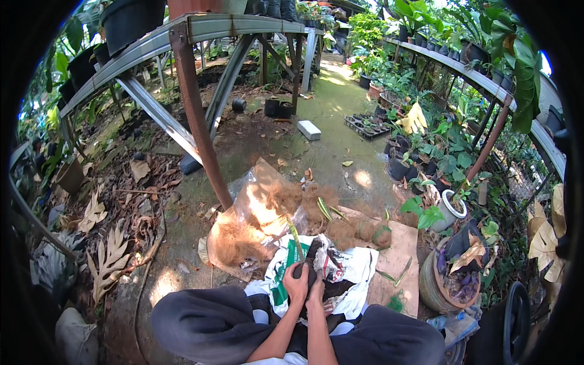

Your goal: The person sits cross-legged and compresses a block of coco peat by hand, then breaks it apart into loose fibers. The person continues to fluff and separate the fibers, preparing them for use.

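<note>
Between my two hands is a dark ball of soil (310,275) with a variegated leaf cutting (295,235) standing up out of it. My left hand (295,284) wraps its left side, and my right hand (315,291) presses against its right side. Under the hands lies an opened white and green plastic sack (360,264) that bears writing, with loose dark soil (336,288) on it. Just beyond sit several fibre-wrapped balls; one ball (382,236) is bound with green string and another (341,232) stands to its left. Brown coconut fibre (244,244) is heaped at the left.
Cardboard (401,246) extends right of the sack, carrying cut leaf pieces (397,275) and a tangle of green string (398,301). A large clay pot (429,283) stands at the right. A rusty post (199,123) of the plant bench rises front left. A white block (309,130) lies on the path.
</note>
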Action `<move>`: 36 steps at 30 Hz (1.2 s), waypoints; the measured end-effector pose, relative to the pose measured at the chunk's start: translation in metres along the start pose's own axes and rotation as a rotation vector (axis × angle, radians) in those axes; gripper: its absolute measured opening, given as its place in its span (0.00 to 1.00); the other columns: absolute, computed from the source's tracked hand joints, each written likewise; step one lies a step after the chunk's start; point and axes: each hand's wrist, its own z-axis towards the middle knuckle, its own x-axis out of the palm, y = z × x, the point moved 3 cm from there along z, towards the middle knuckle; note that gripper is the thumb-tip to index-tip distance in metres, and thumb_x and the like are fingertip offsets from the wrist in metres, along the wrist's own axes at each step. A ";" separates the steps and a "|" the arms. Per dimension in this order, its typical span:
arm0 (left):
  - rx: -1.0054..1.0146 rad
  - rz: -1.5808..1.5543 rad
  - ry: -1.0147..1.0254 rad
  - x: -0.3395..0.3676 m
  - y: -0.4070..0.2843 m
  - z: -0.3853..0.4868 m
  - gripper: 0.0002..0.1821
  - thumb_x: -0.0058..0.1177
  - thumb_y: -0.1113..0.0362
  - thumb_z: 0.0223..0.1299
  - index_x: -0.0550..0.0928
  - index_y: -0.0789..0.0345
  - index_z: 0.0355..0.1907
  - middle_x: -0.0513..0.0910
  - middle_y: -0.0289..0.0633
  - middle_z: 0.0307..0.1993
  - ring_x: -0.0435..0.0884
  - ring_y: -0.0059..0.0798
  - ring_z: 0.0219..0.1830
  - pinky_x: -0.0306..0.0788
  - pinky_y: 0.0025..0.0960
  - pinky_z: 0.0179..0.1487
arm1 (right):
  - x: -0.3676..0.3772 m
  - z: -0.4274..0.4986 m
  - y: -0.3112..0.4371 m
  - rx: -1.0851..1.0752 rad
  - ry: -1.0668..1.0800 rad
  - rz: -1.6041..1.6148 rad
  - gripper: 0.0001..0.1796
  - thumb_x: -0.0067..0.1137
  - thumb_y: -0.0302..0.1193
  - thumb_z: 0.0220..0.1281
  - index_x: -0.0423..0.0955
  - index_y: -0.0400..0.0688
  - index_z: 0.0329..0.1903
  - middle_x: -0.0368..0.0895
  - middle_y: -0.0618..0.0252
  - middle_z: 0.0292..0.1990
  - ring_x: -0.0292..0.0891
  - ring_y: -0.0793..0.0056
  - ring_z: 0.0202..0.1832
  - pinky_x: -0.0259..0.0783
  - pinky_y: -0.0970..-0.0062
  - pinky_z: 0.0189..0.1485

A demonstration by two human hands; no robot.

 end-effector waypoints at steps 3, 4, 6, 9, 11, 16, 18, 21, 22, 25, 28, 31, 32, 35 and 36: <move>0.073 -0.010 0.058 0.000 -0.008 -0.004 0.17 0.62 0.59 0.53 0.83 0.70 0.40 0.83 0.49 0.38 0.82 0.41 0.40 0.72 0.36 0.49 | 0.003 -0.010 0.006 0.036 0.111 0.203 0.31 0.37 0.51 0.72 0.73 0.35 0.56 0.79 0.53 0.50 0.78 0.62 0.49 0.73 0.66 0.52; 0.095 -0.007 0.070 -0.001 -0.010 -0.004 0.16 0.62 0.61 0.53 0.83 0.70 0.40 0.82 0.49 0.37 0.82 0.41 0.40 0.73 0.36 0.48 | 0.005 -0.011 0.007 0.040 0.134 0.255 0.31 0.36 0.51 0.72 0.73 0.36 0.55 0.79 0.54 0.49 0.78 0.62 0.48 0.74 0.66 0.51; 0.124 -0.015 0.066 -0.003 -0.013 -0.004 0.15 0.62 0.62 0.52 0.83 0.70 0.40 0.82 0.48 0.37 0.82 0.41 0.40 0.73 0.36 0.48 | 0.007 -0.012 0.006 0.086 0.163 0.331 0.30 0.36 0.51 0.72 0.74 0.38 0.54 0.79 0.56 0.48 0.79 0.63 0.47 0.74 0.67 0.50; 0.158 0.000 0.046 -0.005 -0.016 -0.006 0.15 0.63 0.63 0.50 0.83 0.69 0.39 0.81 0.47 0.36 0.82 0.42 0.39 0.74 0.37 0.47 | 0.005 -0.009 0.003 0.076 0.151 0.291 0.29 0.36 0.52 0.71 0.74 0.40 0.53 0.79 0.57 0.47 0.78 0.64 0.46 0.74 0.67 0.50; 0.196 0.013 0.028 -0.007 -0.016 -0.008 0.17 0.63 0.61 0.49 0.84 0.68 0.40 0.81 0.47 0.37 0.82 0.44 0.38 0.74 0.39 0.46 | 0.006 -0.008 0.002 0.085 0.253 0.334 0.29 0.38 0.54 0.70 0.73 0.43 0.52 0.78 0.60 0.48 0.77 0.65 0.47 0.74 0.68 0.51; 0.198 0.119 0.030 -0.011 -0.012 -0.009 0.16 0.64 0.60 0.47 0.84 0.66 0.39 0.81 0.46 0.37 0.82 0.44 0.39 0.76 0.40 0.45 | 0.014 -0.014 0.001 0.096 0.314 0.386 0.29 0.36 0.54 0.70 0.74 0.43 0.51 0.79 0.61 0.45 0.77 0.64 0.47 0.74 0.66 0.52; 0.187 0.084 0.037 -0.011 -0.010 -0.006 0.16 0.64 0.60 0.47 0.84 0.66 0.38 0.81 0.46 0.37 0.82 0.44 0.39 0.76 0.40 0.45 | 0.017 -0.018 0.002 0.037 0.256 0.349 0.28 0.36 0.54 0.69 0.74 0.44 0.51 0.78 0.61 0.47 0.77 0.64 0.48 0.73 0.66 0.52; 0.162 0.005 0.038 -0.007 -0.009 -0.005 0.15 0.64 0.61 0.48 0.84 0.68 0.37 0.81 0.46 0.36 0.82 0.43 0.39 0.74 0.39 0.47 | 0.019 -0.018 0.011 0.054 0.286 0.404 0.29 0.37 0.54 0.68 0.73 0.45 0.53 0.78 0.60 0.49 0.76 0.63 0.50 0.73 0.64 0.53; 0.157 -0.008 0.040 -0.006 -0.009 -0.005 0.15 0.64 0.61 0.48 0.84 0.68 0.37 0.81 0.46 0.36 0.82 0.43 0.39 0.74 0.39 0.48 | 0.020 -0.017 0.013 0.081 0.317 0.447 0.29 0.38 0.55 0.68 0.72 0.45 0.53 0.77 0.59 0.50 0.76 0.62 0.50 0.73 0.64 0.54; 0.151 -0.014 0.077 -0.006 -0.010 -0.006 0.16 0.65 0.61 0.47 0.84 0.68 0.38 0.81 0.47 0.37 0.82 0.44 0.40 0.75 0.39 0.48 | 0.013 -0.020 0.018 0.187 0.350 0.538 0.30 0.42 0.58 0.65 0.72 0.46 0.54 0.77 0.59 0.50 0.75 0.60 0.51 0.73 0.59 0.54; 0.211 -0.002 0.105 -0.007 -0.015 -0.006 0.17 0.65 0.60 0.45 0.85 0.67 0.38 0.81 0.47 0.37 0.82 0.45 0.40 0.76 0.40 0.46 | 0.007 -0.024 0.021 0.234 0.395 0.536 0.31 0.44 0.60 0.63 0.73 0.48 0.52 0.78 0.60 0.49 0.75 0.60 0.50 0.73 0.57 0.53; 0.316 0.056 0.140 -0.006 -0.021 -0.010 0.17 0.65 0.60 0.45 0.85 0.66 0.38 0.81 0.48 0.38 0.82 0.45 0.39 0.76 0.40 0.45 | 0.001 -0.023 0.022 0.262 0.388 0.486 0.30 0.51 0.61 0.60 0.74 0.50 0.50 0.78 0.62 0.48 0.75 0.61 0.51 0.73 0.58 0.53; 0.345 0.067 0.141 -0.006 -0.022 -0.011 0.17 0.64 0.60 0.44 0.85 0.66 0.38 0.80 0.48 0.38 0.82 0.44 0.38 0.76 0.41 0.43 | 0.001 -0.023 0.022 0.270 0.418 0.486 0.29 0.51 0.60 0.60 0.74 0.50 0.50 0.78 0.62 0.48 0.75 0.61 0.51 0.72 0.58 0.53; 0.428 0.102 0.128 -0.006 -0.024 -0.015 0.17 0.64 0.59 0.44 0.84 0.65 0.39 0.80 0.47 0.38 0.82 0.44 0.38 0.76 0.40 0.42 | -0.002 -0.019 0.019 0.267 0.420 0.509 0.29 0.51 0.60 0.60 0.74 0.50 0.50 0.78 0.62 0.48 0.75 0.61 0.51 0.72 0.58 0.54; 0.425 0.118 0.142 -0.006 -0.024 -0.015 0.18 0.64 0.59 0.44 0.84 0.65 0.39 0.79 0.45 0.38 0.80 0.43 0.38 0.74 0.41 0.44 | -0.003 -0.017 0.018 0.257 0.421 0.512 0.29 0.51 0.60 0.60 0.74 0.50 0.50 0.78 0.62 0.48 0.75 0.61 0.51 0.72 0.58 0.54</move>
